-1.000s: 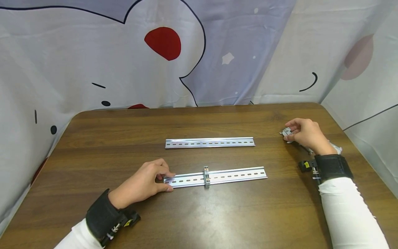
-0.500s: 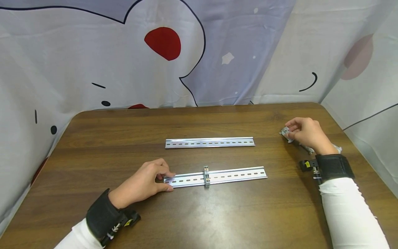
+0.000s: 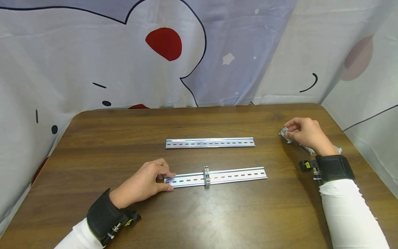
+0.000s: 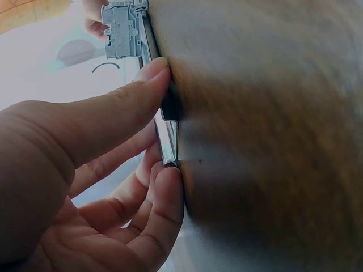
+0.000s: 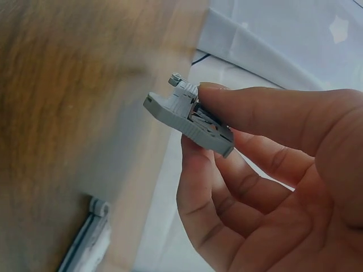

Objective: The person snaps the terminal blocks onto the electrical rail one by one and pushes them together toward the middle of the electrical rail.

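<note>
My left hand (image 3: pixel 144 181) pinches the left end of a slotted metal DIN rail (image 3: pixel 236 174) between thumb and fingers, the rail lying flat on the table. A grey terminal block (image 3: pixel 206 176) sits across this rail, left of its middle; the left wrist view shows the same terminal block (image 4: pixel 122 31) side-on beyond the thumb. At the right of the table, my right hand (image 3: pixel 308 133) pinches another grey terminal block (image 5: pixel 193 116) between thumb and fingertips. It is held tilted, above the tabletop in the right wrist view.
A second, bare DIN rail (image 3: pixel 210 143) lies behind the first. Beneath the right wrist lie a grey strip-like piece (image 3: pixel 307 149) and a pale, partly hidden item (image 3: pixel 338 149). A patterned cloth (image 3: pixel 236 52) hangs behind the wooden table (image 3: pixel 217 218).
The terminal block in my right hand has turned a little between the fingers, the hand staying almost in place. My left hand and the rails have kept still.
</note>
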`<state>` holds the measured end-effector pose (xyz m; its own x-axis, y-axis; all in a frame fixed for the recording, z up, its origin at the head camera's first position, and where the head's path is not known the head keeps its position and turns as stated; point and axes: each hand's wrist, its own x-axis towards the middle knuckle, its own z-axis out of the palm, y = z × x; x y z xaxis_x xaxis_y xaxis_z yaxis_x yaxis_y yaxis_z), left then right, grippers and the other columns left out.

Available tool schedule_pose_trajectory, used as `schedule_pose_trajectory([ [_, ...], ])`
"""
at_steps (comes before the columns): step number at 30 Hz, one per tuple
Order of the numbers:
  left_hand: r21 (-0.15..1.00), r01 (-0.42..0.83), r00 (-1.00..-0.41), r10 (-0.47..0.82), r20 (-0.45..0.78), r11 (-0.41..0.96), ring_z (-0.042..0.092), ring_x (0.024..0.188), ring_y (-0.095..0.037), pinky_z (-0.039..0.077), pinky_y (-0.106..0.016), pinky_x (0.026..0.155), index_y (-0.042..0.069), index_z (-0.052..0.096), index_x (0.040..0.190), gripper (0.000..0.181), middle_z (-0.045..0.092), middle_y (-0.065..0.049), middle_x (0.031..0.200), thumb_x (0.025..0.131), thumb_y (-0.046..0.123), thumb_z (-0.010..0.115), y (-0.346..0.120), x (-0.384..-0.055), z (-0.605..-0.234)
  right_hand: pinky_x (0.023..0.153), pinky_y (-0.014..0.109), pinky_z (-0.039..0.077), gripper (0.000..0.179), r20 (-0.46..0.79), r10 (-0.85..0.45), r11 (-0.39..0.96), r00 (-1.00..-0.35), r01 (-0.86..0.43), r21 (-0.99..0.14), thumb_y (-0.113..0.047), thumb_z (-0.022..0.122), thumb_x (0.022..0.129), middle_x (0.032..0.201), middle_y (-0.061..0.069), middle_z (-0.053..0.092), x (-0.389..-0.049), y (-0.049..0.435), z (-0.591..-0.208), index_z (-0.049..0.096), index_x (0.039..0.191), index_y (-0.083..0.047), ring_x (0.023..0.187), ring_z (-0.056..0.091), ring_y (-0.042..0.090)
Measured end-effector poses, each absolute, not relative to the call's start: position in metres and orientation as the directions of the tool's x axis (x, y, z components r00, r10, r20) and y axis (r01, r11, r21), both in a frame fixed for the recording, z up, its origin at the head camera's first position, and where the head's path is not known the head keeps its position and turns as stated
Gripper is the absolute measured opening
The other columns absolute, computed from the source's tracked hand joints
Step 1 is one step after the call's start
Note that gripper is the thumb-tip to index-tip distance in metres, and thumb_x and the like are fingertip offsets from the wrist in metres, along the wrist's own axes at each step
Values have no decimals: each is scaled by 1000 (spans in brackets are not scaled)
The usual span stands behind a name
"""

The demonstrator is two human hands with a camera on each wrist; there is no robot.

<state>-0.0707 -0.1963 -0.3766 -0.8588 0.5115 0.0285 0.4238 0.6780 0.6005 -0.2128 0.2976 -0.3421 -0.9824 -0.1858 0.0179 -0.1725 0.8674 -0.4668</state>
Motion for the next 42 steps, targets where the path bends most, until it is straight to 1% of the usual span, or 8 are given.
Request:
schedule_pose_trajectory([
  [6,606,390,-869,495,-6,693,55,78,-8,47,-22,66,8,76,105,33,55,5,87,77,23,84,-195,-70,-374,62,30,47,23,8,-199,866,-980,-180,-466,-7,70,84,91,13,70,-209,294,-335,67,106,-2,75,63,19],
  [11,599,386,-871,491,-15,702,56,79,-8,47,-22,66,9,76,105,30,55,5,89,78,22,83,-195,-70,-373,59,29,49,24,-8,-210,869,-978,-183,-460,-13,75,83,91,12,72,-206,289,-327,68,103,-3,73,64,16],
  [14,590,389,-871,491,-15,707,55,78,-7,47,-21,66,9,76,106,32,55,4,90,78,22,83,-195,-69,-373,58,28,50,26,-20,-221,864,-975,-187,-467,-15,77,82,90,12,72,-203,285,-322,67,102,-3,71,66,17],
  [24,585,405,-867,497,3,703,55,78,-6,47,-21,66,8,75,110,35,54,5,89,79,22,82,-197,-69,-373,57,28,50,26,-26,-264,852,-964,-221,-475,-13,78,81,87,9,73,-190,269,-302,66,101,-3,69,68,19],
  [27,582,403,-871,491,9,706,55,78,-7,47,-21,65,8,75,108,34,54,5,89,79,22,83,-197,-69,-373,57,27,51,26,-24,-271,846,-962,-226,-483,-11,78,81,87,9,73,-186,265,-297,65,102,-3,69,68,18],
  [31,580,395,-878,478,12,712,54,77,-7,46,-21,65,11,75,101,27,56,5,91,78,22,83,-196,-69,-373,57,27,51,27,-17,-284,837,-959,-240,-492,-10,78,81,88,10,73,-180,260,-292,65,103,-2,69,68,16],
  [34,576,391,-882,471,13,718,53,76,-7,45,-22,64,12,75,99,26,57,4,91,78,23,83,-196,-69,-373,57,27,51,28,-13,-293,831,-956,-248,-498,-10,78,81,88,10,73,-176,258,-290,65,104,-2,68,68,16],
  [42,552,385,-890,456,10,739,51,74,-8,43,-22,63,7,76,107,35,56,4,91,78,24,83,-197,-69,-372,57,26,50,28,10,-317,823,-948,-280,-494,-9,78,81,85,7,74,-169,251,-282,66,104,-3,65,68,15],
])
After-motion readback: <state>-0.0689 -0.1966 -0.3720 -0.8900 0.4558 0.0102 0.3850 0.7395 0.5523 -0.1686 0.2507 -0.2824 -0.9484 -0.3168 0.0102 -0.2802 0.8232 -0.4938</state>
